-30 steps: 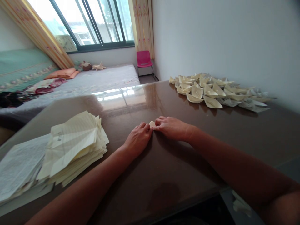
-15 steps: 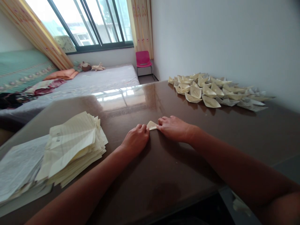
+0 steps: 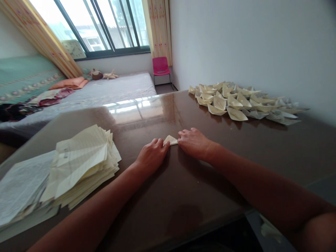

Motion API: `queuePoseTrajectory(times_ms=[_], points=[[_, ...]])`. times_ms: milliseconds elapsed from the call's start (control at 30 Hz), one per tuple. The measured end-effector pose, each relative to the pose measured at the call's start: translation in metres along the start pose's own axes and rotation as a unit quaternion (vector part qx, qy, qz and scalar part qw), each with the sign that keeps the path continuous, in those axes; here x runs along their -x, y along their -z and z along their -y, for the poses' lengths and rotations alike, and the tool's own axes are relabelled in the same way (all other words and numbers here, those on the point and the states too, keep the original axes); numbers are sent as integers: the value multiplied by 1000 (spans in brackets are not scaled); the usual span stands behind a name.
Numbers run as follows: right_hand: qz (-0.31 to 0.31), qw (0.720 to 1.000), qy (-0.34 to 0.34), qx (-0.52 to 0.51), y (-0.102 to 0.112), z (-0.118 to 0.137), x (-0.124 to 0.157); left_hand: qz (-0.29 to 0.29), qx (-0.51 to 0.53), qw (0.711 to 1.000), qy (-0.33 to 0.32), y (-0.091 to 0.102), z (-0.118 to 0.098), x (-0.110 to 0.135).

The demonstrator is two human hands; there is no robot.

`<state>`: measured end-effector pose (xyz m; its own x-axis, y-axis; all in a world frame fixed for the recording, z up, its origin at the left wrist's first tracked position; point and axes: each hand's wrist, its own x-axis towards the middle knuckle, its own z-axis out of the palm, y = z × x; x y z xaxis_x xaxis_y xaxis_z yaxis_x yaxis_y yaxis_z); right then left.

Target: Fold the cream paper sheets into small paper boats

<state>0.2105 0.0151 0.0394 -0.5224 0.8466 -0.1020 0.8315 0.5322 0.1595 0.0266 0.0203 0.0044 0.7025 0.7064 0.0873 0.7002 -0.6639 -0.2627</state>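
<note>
A small folded piece of cream paper [image 3: 171,140], triangular in outline, lies on the brown glossy table [image 3: 157,196] between my hands. My left hand [image 3: 153,154] is closed at its left corner, with the thumb on the paper's lower edge. At the right corner, my right hand [image 3: 193,141] is closed with its curled fingertips against the paper. The fingertips of both hands are partly hidden behind the knuckles.
Many folded paper boats [image 3: 236,101] crowd the table's back right, by the wall. A stack of cream paper sheets [image 3: 78,164] lies at the left, beside whitish printed papers [image 3: 23,185]. Beyond the table are a bed [image 3: 123,85] and a pink chair [image 3: 160,66].
My right hand has shifted slightly right, towards the paper's corner. My left thumb now reaches further over the paper's left part. The folded paper stays in nearly the same place.
</note>
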Motion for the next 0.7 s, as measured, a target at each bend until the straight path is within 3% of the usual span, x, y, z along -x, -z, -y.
queuePoseTrajectory(times_ms=[233,700], points=[[-52,999,-6,2,-13,5,-6,7,14,1000,-8,3,0,-1],[-47,999,-21,-16,-16,6,-7,-4,-1,1000,4,-1,1,0]])
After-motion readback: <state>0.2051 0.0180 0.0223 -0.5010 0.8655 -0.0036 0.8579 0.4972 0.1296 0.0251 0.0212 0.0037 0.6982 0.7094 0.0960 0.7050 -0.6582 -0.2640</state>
